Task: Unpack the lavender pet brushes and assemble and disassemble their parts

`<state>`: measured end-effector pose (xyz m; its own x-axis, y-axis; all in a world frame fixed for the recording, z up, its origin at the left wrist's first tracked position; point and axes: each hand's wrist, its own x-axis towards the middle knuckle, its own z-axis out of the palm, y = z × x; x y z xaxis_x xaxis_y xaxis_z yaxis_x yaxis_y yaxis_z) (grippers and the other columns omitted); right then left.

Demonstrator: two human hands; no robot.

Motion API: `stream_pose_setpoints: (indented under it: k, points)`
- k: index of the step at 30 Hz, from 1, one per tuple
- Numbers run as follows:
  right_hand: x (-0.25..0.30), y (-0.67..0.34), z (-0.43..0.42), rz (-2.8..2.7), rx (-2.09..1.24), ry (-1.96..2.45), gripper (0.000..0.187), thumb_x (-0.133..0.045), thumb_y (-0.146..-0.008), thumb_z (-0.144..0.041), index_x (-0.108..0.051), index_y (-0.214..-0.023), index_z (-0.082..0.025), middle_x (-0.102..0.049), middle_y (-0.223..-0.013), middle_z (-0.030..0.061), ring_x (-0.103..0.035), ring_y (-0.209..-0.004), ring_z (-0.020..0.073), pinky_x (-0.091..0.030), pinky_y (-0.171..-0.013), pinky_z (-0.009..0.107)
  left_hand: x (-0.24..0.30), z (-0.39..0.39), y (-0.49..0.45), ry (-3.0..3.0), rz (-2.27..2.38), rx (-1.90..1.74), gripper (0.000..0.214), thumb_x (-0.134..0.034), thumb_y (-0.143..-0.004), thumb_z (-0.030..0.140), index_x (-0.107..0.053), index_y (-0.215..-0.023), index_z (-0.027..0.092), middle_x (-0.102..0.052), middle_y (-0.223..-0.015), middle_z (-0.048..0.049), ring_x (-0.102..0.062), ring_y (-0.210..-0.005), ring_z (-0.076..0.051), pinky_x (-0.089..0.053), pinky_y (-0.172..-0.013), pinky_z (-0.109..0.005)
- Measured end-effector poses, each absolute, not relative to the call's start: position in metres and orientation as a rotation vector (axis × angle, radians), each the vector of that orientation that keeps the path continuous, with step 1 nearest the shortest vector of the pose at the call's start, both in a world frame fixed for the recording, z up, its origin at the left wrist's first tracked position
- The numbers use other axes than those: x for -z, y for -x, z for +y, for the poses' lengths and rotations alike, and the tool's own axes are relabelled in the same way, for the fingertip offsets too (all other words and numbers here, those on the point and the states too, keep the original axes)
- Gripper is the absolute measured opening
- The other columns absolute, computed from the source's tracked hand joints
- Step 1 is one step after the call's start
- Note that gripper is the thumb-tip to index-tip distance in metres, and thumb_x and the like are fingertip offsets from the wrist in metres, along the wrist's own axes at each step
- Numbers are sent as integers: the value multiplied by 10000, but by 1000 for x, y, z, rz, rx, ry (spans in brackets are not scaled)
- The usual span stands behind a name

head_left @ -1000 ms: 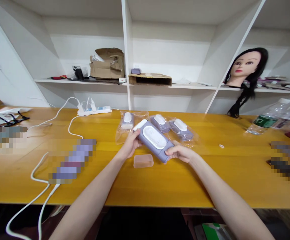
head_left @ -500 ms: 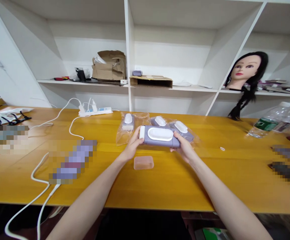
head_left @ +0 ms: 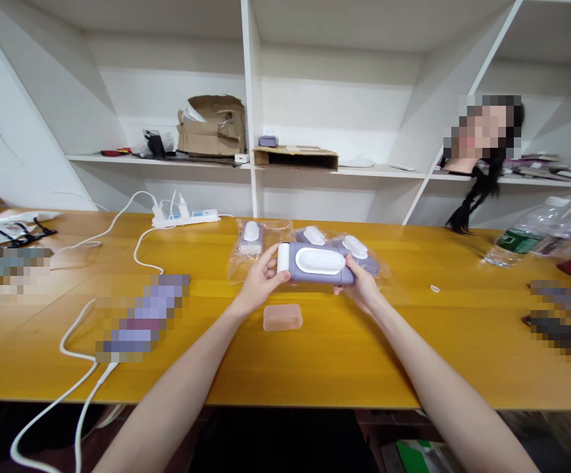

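Observation:
A purple-grey handheld device (head_left: 292,272) with a raised white oval on its face and a white end piece is held level above the table. My left hand (head_left: 260,279) grips the white left end, thumb in front and fingers behind. My right hand (head_left: 363,284) is closed round the right end, thumb on top by the oval. Below the device, a translucent pinkish cover (head_left: 283,317) lies on the table. Behind it, similar purple devices with white ovals lie in clear plastic bags: one at left (head_left: 251,238), one in the middle (head_left: 313,234), one at right (head_left: 364,253).
On the wooden table (head_left: 344,355) are a pixelated phone-like object (head_left: 147,315) on a white cable, a white power strip (head_left: 191,218), a small white ring (head_left: 434,288) and a water bottle (head_left: 514,240). White shelves behind hold a torn cardboard box (head_left: 211,128) and a mannequin head (head_left: 462,163).
The device has risen slightly and turned a little, its oval facing me more. My left hand has shifted right and up along with it. The view has moved slightly.

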<state>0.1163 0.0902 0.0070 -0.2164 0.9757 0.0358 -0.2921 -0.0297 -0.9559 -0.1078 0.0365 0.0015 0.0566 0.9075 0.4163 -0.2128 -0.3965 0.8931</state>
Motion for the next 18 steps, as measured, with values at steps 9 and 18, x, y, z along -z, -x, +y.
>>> stream_pose_setpoints:
  k: [9,18]
  points:
    - [-13,-107,79,-1035,-1519,781,312,-635,-800,-483,-620,-800,-172,-644,-595,6,-555,-422,137,-482,-388,263,-4,36,107,-1298,676,-1601,875,-796,-653,323,-349,-1399,220,-689,-978,-53,-647,-811,-149,-501,-785,-282]
    - [-15,-79,34,-1250,-1829,794,362,-819,-616,-331,-672,-896,-154,-733,-815,50,-704,-724,168,-549,-648,253,-2,25,76,-935,643,-1548,736,-805,-618,434,-484,-1248,232,-654,-1157,-95,-624,-1024,-252,-523,-822,-361]
